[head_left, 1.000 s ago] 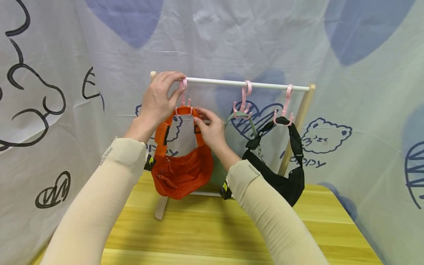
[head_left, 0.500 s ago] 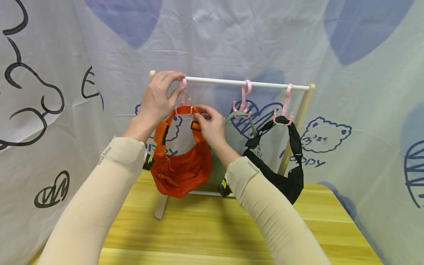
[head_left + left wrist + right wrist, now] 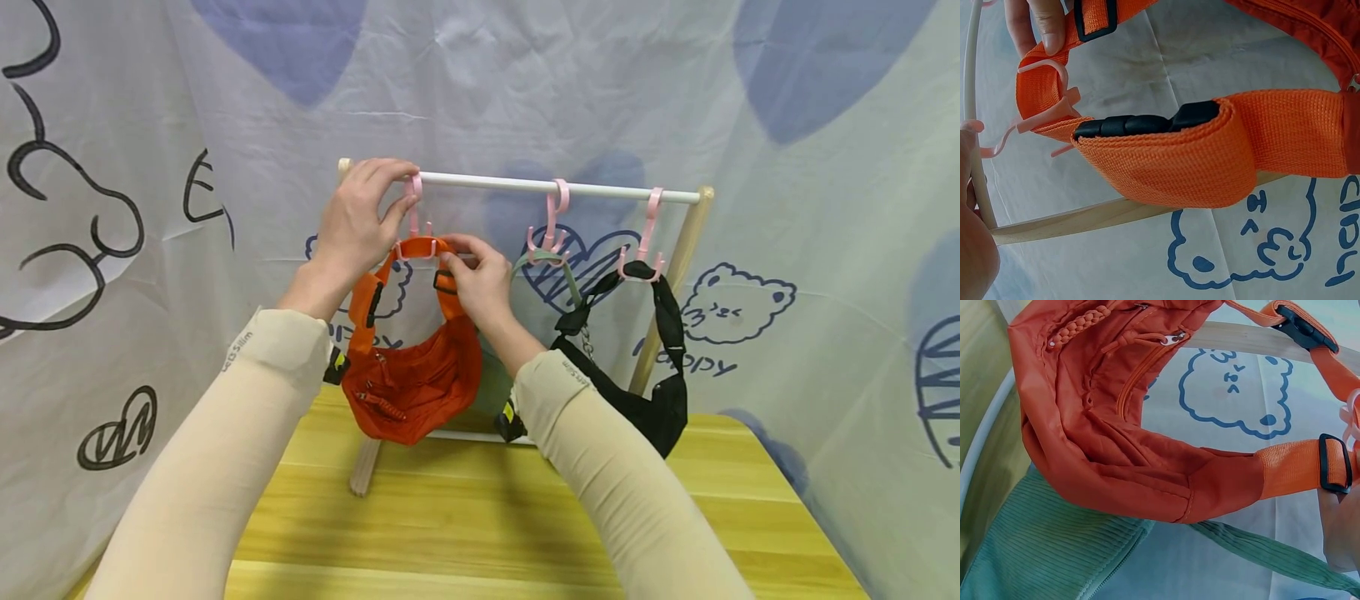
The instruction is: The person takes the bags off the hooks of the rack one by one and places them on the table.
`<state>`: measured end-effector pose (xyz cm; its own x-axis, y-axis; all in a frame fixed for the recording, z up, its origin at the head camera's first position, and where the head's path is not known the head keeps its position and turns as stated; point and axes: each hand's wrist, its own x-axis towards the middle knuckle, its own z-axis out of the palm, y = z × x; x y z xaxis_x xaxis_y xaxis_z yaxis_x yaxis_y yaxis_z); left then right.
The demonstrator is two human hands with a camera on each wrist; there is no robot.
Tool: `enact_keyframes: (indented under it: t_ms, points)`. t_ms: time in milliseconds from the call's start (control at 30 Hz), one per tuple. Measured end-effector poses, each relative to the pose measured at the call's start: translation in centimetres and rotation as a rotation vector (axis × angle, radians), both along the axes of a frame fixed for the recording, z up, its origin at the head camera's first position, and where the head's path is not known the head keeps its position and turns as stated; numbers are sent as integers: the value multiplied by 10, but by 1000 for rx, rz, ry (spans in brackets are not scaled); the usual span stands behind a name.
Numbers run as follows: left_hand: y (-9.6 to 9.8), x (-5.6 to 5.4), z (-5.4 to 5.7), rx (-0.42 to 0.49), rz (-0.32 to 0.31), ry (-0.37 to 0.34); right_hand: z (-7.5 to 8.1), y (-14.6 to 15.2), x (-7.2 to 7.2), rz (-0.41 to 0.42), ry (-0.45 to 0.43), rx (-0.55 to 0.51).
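Observation:
An orange-red shoulder bag (image 3: 412, 387) hangs by its strap from a pink hook (image 3: 415, 218) at the rail's left end. My left hand (image 3: 356, 217) is up at the rail and pinches the upper part of that hook between thumb and fingers. Just right of the hook's prongs, my right hand (image 3: 483, 279) pinches the orange strap above its black slider (image 3: 446, 283). In the left wrist view the strap loops through the prongs (image 3: 1047, 115), with a black buckle (image 3: 1147, 125) below them. Several of the right hand's fingers are hidden behind the strap.
The white rail (image 3: 487, 182) belongs to a wood-legged rack on a yellow wooden table (image 3: 450, 525). A green corduroy bag (image 3: 1047, 537) hangs partly behind the orange one. A black bag (image 3: 660, 417) hangs at right. Behind stands a printed curtain (image 3: 480, 83).
My right hand has shifted slightly up along the strap and its thumb has come onto it, uncovering more of the black slider. The left hand stays on the hook.

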<state>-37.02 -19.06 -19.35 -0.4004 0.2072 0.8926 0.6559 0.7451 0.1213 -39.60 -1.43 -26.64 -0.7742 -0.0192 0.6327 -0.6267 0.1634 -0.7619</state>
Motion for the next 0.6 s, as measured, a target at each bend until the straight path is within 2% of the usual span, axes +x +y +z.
enact_keyframes:
  t_ms: [400, 600]
  points:
    - [0, 3, 1, -5, 16, -7, 5, 1, 2, -14, 11, 1]
    - [1, 5, 2, -5, 30, -19, 7, 1, 2, 3, -12, -26]
